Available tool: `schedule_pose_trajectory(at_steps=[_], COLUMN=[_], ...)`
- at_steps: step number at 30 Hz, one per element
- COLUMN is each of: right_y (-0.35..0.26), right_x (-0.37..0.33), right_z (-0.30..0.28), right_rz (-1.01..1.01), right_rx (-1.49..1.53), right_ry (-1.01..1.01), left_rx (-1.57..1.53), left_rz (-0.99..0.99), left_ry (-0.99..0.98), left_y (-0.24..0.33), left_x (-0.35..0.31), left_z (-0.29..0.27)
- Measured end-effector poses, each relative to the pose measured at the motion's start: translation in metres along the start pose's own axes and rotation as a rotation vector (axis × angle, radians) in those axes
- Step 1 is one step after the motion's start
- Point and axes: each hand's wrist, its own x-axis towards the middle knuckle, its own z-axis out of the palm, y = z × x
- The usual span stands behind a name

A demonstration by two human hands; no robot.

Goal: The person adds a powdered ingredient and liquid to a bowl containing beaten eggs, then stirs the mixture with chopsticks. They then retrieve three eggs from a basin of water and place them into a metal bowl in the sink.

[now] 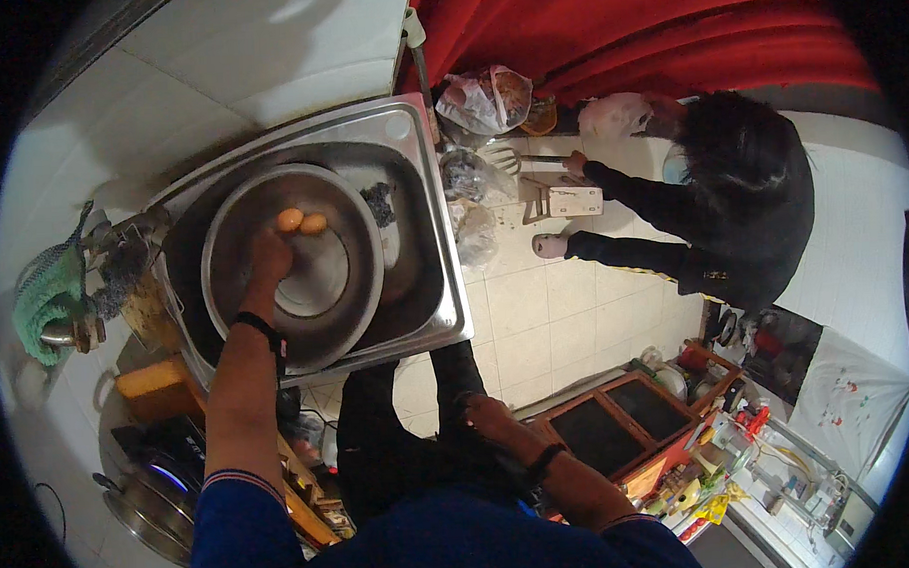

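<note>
A wide metal basin [367, 287] sits in the stainless-steel sink [453, 284], slightly left of centre. Inside it lie two brown eggs, a left egg [289, 220] and a right egg [314, 224], close together. My left hand [270, 255] reaches down into the basin just beside the left egg. Its fingers look curled, and their tips are hidden beneath the hand. Lower right, my right hand [489, 420] hangs beside my dark trouser leg, outside the sink. Those fingers are bent inward near something dark, and what they may hold is hidden.
At right, another person [742, 204] bends over the tiled floor, one hand on a slotted tool [510, 159]. A small stool [575, 202] stands there. Plastic bags [483, 98] lie beyond the sink. A lidded pan [147, 515] is lower left; a brown cabinet [620, 428], lower right.
</note>
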Motion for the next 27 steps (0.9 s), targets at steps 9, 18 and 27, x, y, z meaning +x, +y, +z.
schedule_pose_trajectory(at_steps=[9,18,27], right_y=[0.008,-0.001,-0.006], right_x=[0.013,0.010,-0.007], right_z=[0.010,0.012,0.000], right_rz=[0.096,0.109,0.036], right_rx=[0.056,0.174,0.129], right_ry=[-0.082,0.013,-0.053], left_rx=[-0.067,0.181,0.119], left_rz=[-0.135,0.093,0.003], left_ry=[0.036,-0.091,0.182], left_y=[-0.005,-0.004,-0.011], left_x=[-0.007,-0.023,-0.016], left_z=[-0.006,-0.019,0.006])
